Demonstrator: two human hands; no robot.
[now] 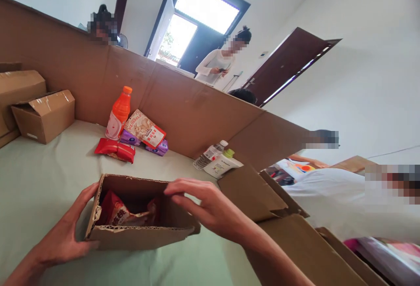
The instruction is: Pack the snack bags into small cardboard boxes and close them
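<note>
Snack packet (113, 210) in box (138, 233), bottle (118, 113) behind.

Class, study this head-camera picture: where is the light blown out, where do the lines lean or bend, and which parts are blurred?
Head view: the window above the door is blown out to white; the cardboard wall and the doors lean steeply, showing camera tilt and wide-angle stretch; faces are pixelated; the open box between the left hand and right hand stays sharp, with soft shadow inside.
</note>
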